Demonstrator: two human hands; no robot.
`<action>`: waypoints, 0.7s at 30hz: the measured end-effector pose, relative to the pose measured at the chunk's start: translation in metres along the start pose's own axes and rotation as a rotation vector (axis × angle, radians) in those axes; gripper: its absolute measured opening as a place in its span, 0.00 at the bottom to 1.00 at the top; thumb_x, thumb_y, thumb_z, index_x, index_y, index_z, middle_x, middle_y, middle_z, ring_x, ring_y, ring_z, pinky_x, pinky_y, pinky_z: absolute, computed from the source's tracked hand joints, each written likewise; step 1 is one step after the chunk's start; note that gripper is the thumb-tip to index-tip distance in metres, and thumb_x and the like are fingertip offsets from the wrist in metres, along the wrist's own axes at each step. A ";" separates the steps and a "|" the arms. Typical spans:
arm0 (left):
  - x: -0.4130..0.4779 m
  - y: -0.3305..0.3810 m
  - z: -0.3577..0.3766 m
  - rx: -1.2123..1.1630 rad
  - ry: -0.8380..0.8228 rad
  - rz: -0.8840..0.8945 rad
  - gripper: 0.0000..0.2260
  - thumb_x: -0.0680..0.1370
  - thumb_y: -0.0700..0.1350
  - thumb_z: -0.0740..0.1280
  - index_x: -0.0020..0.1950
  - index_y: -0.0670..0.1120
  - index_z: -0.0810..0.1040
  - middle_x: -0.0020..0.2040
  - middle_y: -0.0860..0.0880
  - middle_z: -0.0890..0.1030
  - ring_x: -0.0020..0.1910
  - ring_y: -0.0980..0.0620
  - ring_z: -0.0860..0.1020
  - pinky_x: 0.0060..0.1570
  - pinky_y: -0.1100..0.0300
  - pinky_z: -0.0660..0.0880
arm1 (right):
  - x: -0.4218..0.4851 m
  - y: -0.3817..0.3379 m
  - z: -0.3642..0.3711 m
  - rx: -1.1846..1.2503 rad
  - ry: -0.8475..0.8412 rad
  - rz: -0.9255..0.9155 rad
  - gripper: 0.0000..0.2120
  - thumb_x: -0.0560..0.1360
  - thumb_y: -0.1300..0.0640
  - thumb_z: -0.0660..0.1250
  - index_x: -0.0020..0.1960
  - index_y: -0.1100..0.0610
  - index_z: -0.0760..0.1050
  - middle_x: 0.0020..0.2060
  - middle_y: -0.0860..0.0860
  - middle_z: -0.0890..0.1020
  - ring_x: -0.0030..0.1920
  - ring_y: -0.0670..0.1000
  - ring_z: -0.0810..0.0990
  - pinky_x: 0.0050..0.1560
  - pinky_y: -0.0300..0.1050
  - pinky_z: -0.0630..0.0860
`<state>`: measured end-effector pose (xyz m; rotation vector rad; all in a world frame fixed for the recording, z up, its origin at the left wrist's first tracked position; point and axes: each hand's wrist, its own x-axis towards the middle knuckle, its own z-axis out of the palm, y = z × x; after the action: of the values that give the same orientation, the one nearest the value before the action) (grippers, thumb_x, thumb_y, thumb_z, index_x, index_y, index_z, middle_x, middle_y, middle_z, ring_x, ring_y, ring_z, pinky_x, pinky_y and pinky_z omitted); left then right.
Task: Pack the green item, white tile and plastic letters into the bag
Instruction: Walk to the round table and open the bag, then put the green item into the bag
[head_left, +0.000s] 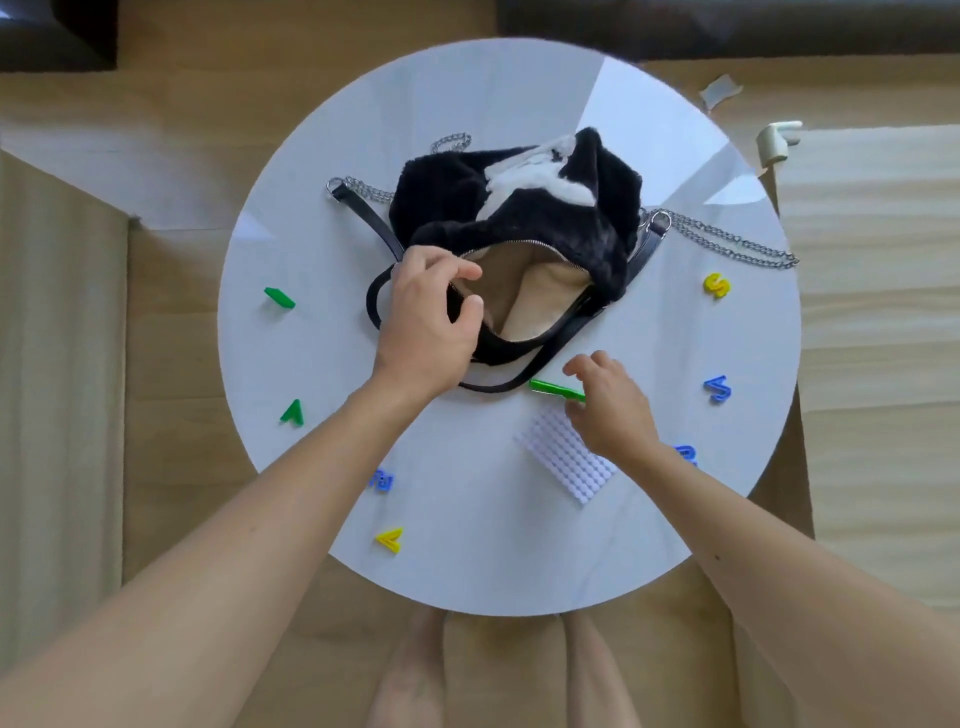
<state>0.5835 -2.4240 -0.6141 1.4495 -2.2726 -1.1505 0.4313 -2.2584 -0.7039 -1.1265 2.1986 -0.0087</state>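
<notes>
A black furry bag (519, 208) with a white patch lies in the middle of the round white table (519, 561), its zip mouth open and showing beige lining. My left hand (426, 322) grips the bag's near rim and holds the mouth open. The green item (550, 388), a thin bar, lies just in front of the bag, and my right hand (610, 405) pinches its right end. The white studded tile (558, 454) lies flat, partly under that hand. Plastic letters are scattered around: green (279, 298) (292, 413), blue (382, 480) (718, 388), yellow (389, 539) (717, 285).
The bag's black straps and metal chain (737, 241) trail over the table to the left and right. Another blue letter (687, 454) peeks out beside my right forearm. Wooden floor and pale rugs surround the table; my feet are below its near edge.
</notes>
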 end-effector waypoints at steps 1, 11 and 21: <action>0.005 -0.009 0.005 0.034 0.003 -0.001 0.12 0.76 0.42 0.65 0.58 0.46 0.81 0.63 0.48 0.73 0.60 0.51 0.73 0.60 0.63 0.68 | 0.004 0.004 0.007 -0.037 -0.002 -0.015 0.21 0.77 0.61 0.65 0.69 0.54 0.72 0.62 0.52 0.75 0.61 0.56 0.74 0.52 0.48 0.72; 0.035 -0.050 0.027 0.206 0.041 0.069 0.16 0.75 0.42 0.66 0.62 0.48 0.80 0.73 0.42 0.66 0.74 0.42 0.62 0.70 0.49 0.68 | 0.017 0.027 0.038 -0.139 0.095 -0.125 0.12 0.79 0.62 0.64 0.60 0.53 0.76 0.51 0.49 0.76 0.50 0.53 0.73 0.44 0.45 0.70; 0.053 -0.057 0.035 0.312 -0.044 0.083 0.18 0.78 0.45 0.65 0.67 0.53 0.77 0.80 0.37 0.56 0.77 0.37 0.58 0.73 0.45 0.62 | 0.000 -0.004 -0.016 0.363 0.420 -0.307 0.11 0.75 0.67 0.69 0.52 0.54 0.76 0.47 0.46 0.78 0.45 0.49 0.77 0.47 0.44 0.76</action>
<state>0.5769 -2.4631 -0.6894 1.4250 -2.6074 -0.8401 0.4251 -2.2652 -0.6907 -1.3211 2.2194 -0.8084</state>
